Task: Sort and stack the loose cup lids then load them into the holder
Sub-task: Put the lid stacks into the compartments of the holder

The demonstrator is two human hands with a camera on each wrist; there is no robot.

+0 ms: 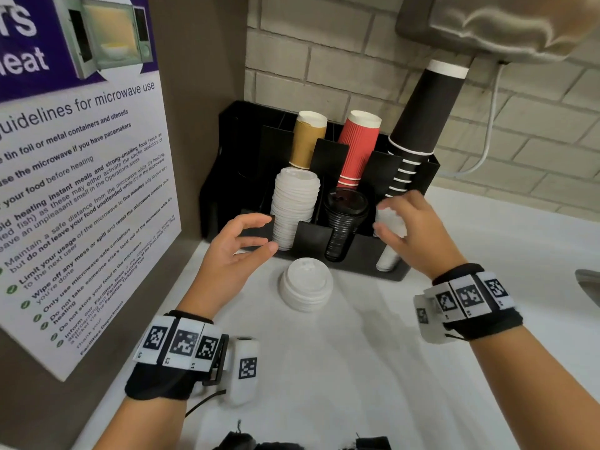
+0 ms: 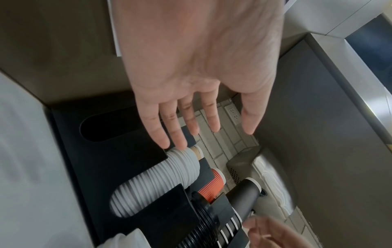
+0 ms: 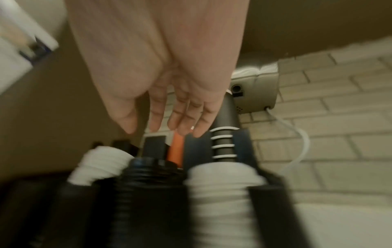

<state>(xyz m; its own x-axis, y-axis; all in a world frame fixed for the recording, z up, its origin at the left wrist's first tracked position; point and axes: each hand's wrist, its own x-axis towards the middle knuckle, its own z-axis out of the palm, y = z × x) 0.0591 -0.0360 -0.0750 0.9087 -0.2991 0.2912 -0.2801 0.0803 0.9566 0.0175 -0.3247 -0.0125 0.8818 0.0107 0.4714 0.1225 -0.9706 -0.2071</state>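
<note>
A short stack of loose white lids (image 1: pixel 306 289) stands on the counter just in front of the black holder (image 1: pixel 357 254). The holder's front slots hold a tall white lid stack (image 1: pixel 293 206) on the left, black lids (image 1: pixel 344 222) in the middle and more white lids (image 1: pixel 389 258) on the right. My left hand (image 1: pixel 269 233) hovers beside the left white stack (image 2: pixel 157 181), fingers spread and holding nothing. My right hand (image 1: pixel 381 216) is over the right white stack (image 3: pixel 222 193), fingers extended and apart from it in the blurred wrist view.
Tan cups (image 1: pixel 308 138), red cups (image 1: pixel 358 147) and a tall column of black cups (image 1: pixel 422 118) fill the holder's back row. A microwave poster (image 1: pixel 81 190) covers the left wall. A wall-mounted unit (image 1: pixel 487 24) hangs overhead, and a sink edge (image 1: pixel 587 280) shows at right.
</note>
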